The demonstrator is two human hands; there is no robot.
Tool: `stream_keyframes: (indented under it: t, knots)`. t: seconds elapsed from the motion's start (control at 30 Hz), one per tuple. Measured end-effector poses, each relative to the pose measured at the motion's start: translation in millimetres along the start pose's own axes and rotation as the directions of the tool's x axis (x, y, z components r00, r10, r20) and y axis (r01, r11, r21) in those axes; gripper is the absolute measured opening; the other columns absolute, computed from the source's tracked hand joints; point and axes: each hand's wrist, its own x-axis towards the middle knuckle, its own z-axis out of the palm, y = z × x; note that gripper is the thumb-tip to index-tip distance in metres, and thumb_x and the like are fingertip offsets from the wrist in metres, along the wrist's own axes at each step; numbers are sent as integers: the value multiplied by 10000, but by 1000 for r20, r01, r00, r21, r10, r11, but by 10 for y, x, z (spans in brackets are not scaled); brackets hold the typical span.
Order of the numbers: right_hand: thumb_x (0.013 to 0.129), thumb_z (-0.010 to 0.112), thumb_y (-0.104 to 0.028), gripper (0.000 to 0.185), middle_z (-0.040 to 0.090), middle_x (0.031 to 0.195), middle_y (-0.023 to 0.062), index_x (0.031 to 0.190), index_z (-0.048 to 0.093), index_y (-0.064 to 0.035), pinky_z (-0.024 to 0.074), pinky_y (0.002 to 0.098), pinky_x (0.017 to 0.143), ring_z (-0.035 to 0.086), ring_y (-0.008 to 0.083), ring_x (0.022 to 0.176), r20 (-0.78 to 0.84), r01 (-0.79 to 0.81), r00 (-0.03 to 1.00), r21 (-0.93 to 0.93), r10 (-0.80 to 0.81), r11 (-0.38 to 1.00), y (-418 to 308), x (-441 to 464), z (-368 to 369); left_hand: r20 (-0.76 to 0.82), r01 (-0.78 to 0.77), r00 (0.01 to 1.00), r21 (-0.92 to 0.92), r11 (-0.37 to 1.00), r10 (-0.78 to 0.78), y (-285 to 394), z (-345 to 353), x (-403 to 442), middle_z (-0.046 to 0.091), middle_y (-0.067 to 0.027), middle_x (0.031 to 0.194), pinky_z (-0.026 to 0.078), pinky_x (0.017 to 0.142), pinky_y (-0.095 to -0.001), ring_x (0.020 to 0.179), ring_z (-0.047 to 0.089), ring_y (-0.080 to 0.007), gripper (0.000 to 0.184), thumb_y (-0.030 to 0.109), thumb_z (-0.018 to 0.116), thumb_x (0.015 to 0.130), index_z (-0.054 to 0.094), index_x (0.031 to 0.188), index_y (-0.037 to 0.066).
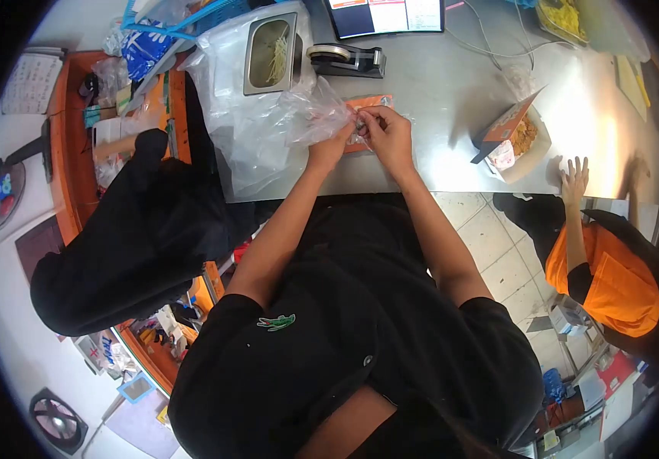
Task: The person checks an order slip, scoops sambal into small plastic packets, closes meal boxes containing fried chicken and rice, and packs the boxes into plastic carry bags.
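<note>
My left hand (331,147) is closed on the gathered edge of a clear plastic bag (316,107), just above the steel table. My right hand (389,138) meets it there, thumb and fingers pinched together at the same spot. What lies between the right fingertips is too small to make out, though plastic shows around them. Beneath both hands lies a flat orange packet (375,100), partly covered by the fingers. Clear plastic sheets (249,145) spread over the table to the left.
A steel tray (252,73) with pale shreds and a tape dispenser (360,61) stand behind my hands. To the right is an open food box (532,145). A co-worker in an orange apron (613,279) rests a hand on the table; another person in black (146,237) stands left.
</note>
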Motion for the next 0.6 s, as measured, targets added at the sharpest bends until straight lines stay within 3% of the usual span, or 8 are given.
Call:
stream_keyframes:
  t: [0.07,0.17,0.27,0.3,0.4,0.47,0.57,0.6]
  knots:
    - [976,651,-62,129,697,725,65,1028,731,25,496,243,544,646,85,621,69,65,996,-107,-58,992,24,27,-29,-14,5,1000,25,1000,-5,-1,-3,-17,684,-29,1019,498,840,-294,964,633,-127,147,56,678,916,686,1061,32]
    - [977,647,-60,130,700,729,65,1025,728,29,494,246,544,639,85,617,83,62,995,-102,-53,993,1,54,-75,-5,-5,1000,59,998,6,-12,-13,-17,691,-33,1009,502,821,-301,941,636,-131,149,65,687,913,690,1058,31]
    - [978,646,-61,132,706,739,66,1022,726,34,498,247,551,643,84,621,36,-22,999,16,22,1000,-11,44,-43,2,25,1000,10,1000,-25,-53,-4,25,695,-36,999,501,816,-304,923,638,-135,147,81,698,915,695,1053,31]
    - [977,647,-60,131,707,742,66,1016,726,38,499,245,553,644,86,620,69,-2,998,-42,5,999,-30,53,-48,4,47,999,-18,999,-47,-61,-1,23,696,-37,995,501,817,-305,919,639,-136,146,86,701,916,697,1050,31]
    - [977,644,-55,131,704,743,70,1015,720,45,502,247,552,650,96,620,143,82,988,-182,-56,980,-44,88,-100,-15,-27,999,135,991,30,-77,-5,26,695,-41,991,500,822,-305,926,638,-135,125,92,699,923,699,1031,29]
    - [979,638,-50,132,699,735,77,1038,707,46,507,255,545,659,104,620,174,165,977,-234,-126,958,30,121,-119,15,12,1000,30,999,-12,-65,-26,24,696,-42,995,500,828,-305,929,637,-135,117,87,693,927,700,1027,27]
    - [977,632,-41,113,698,739,95,1051,660,39,517,278,534,668,112,626,161,-140,979,90,124,986,-161,151,-133,53,14,999,-14,1000,-13,-13,-50,16,696,-44,1003,500,836,-305,934,636,-138,120,86,686,933,696,1036,26]
    - [981,621,-38,97,698,741,102,1042,641,35,522,286,534,672,114,626,231,-138,965,31,127,990,-124,185,-151,63,6,998,-10,1000,-5,41,-59,3,696,-44,1007,500,838,-305,936,636,-140,123,87,684,935,694,1042,26]
